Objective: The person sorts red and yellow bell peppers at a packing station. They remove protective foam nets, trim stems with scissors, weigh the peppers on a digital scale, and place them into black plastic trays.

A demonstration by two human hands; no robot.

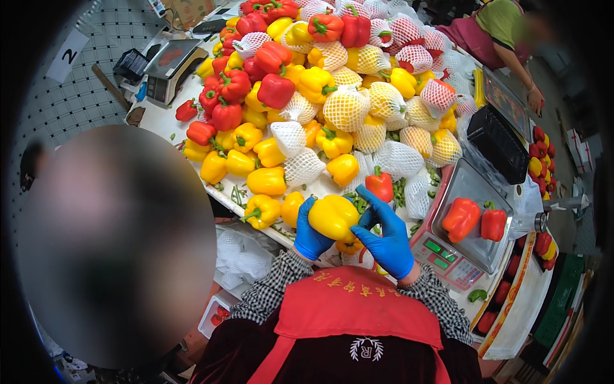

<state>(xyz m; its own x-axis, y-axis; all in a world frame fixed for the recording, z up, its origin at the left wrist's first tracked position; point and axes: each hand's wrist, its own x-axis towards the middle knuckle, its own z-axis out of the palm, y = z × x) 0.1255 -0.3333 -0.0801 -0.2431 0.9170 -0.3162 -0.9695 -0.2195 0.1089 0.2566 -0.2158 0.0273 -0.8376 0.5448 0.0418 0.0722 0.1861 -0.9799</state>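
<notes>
A yellow bell pepper [333, 217] lies in my left hand [309, 233], which wears a blue glove and grips it from the left and below. My right hand [386, 237], gloved the same way, is at the pepper's right side. Its index finger points up and away, while the thumb is at the pepper's edge; whether it presses there I cannot tell. Just beyond my hands, a red bell pepper [379, 185] stands on the table among green stem cuttings [399, 192]. Left of my left hand sit another yellow pepper [291, 209] and one with a green stem [262, 211].
Bare and foam-netted peppers [346, 108] are heaped ahead. At right, a scale [472, 216] carries two red peppers, with a black crate [496, 144] behind it. Another scale [172, 67] stands far left. A co-worker [499, 33] is at far right. White foam nets [242, 257] lie lower left.
</notes>
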